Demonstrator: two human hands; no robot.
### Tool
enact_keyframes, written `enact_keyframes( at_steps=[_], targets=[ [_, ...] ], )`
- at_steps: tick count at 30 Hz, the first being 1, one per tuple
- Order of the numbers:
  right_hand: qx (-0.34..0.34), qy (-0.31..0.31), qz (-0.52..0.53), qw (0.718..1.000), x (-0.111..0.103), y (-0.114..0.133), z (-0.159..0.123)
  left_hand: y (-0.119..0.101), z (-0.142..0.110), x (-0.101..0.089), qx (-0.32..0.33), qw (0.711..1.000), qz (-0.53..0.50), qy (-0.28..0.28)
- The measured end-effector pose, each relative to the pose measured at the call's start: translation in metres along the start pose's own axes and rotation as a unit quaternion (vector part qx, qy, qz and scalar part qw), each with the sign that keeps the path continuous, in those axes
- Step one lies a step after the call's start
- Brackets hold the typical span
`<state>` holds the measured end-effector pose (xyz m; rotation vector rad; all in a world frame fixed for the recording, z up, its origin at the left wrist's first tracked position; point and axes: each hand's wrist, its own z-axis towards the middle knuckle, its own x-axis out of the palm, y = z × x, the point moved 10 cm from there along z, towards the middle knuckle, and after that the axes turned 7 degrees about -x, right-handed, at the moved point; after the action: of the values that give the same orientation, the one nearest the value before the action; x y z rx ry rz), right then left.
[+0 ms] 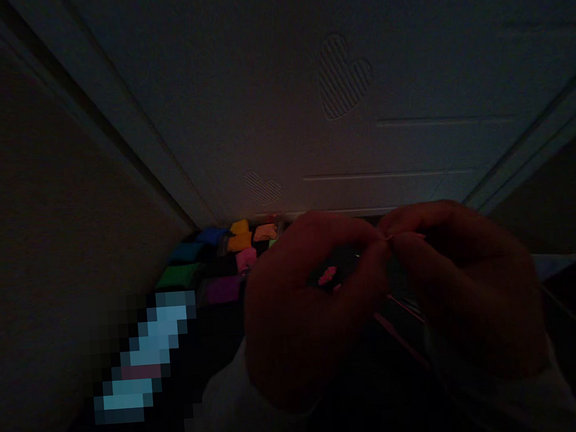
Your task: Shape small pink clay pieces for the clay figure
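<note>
My left hand [314, 306] and my right hand [470, 289] meet at the fingertips, thumbs and forefingers pinched together. Between them shows a tiny pinkish piece [389, 237], perhaps modelling clay; the dim light hides its shape. Below, seen through the gap of my left hand's fingers, a small lumpy pink piece [328, 276] lies on the dark work surface. Under my hands lies a thin pinkish stick-like tool [400, 340], partly covered by my right hand.
Several coloured packets stand at the left back, among them a green one [178, 276], a purple one [223, 289] and an orange one [240, 241]. A bright blurred-out screen [153, 344] lies at the left. Behind rises a pale panel with embossed hearts [345, 77].
</note>
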<state>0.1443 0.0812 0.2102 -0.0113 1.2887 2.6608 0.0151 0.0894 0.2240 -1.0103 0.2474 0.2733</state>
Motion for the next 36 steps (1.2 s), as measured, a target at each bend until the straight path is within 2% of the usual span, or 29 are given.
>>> enact_keyframes(
  at_steps=[5, 12, 20, 28, 36],
  targets=[
    [-0.014, -0.004, 0.006, 1.0, 0.0, 0.002, 0.0, -0.002, 0.0, 0.0, 0.007, 1.0, -0.006, 0.001],
    [0.024, 0.008, 0.082, 0.996, 0.003, -0.006, -0.003, 0.012, -0.004, -0.001, -0.037, 0.995, -0.087, -0.008],
    [0.052, -0.005, 0.1, 0.994, 0.001, -0.012, -0.005, 0.015, 0.0, 0.0, -0.08, 0.995, -0.063, 0.007],
    [0.019, -0.004, 0.056, 0.998, -0.001, -0.007, -0.002, 0.012, -0.003, 0.0, -0.043, 0.997, -0.068, 0.004],
    [0.009, 0.002, 0.042, 0.999, 0.0, -0.004, -0.002, 0.007, -0.002, 0.005, -0.016, 0.997, -0.076, 0.031]
  ],
)
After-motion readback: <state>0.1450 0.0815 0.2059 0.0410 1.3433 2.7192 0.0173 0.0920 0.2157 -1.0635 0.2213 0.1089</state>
